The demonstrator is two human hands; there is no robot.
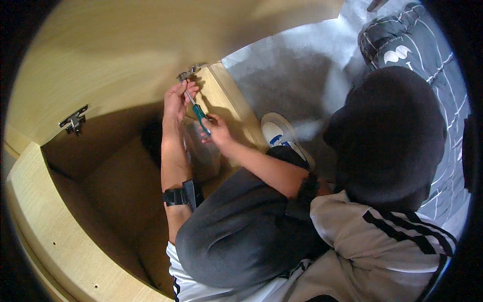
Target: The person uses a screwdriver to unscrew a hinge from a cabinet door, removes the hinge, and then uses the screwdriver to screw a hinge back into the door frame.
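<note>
My right hand (217, 130) is wrapped round the green handle of a screwdriver (199, 114). Its metal shaft slants up toward a cabinet hinge (187, 73) joining the wooden door to the light wood side panel. At the tip, my left hand (178, 96) is closed, its fingers round the end of the shaft just below the hinge. Those fingers hide the tip and any screw there. A second metal hinge (74, 120) sits on the door's edge, further left. Beneath my hands a clear plastic bag (205, 156) lies partly behind my forearms.
The large wooden door (131, 45) spans the upper left. A cabinet frame edge (55, 236) curves round a dark brown interior (115, 196). My dark trouser leg (241, 231) and a white shoe (279, 133) are close by. Dark padded fabric (427, 55) lies at the upper right.
</note>
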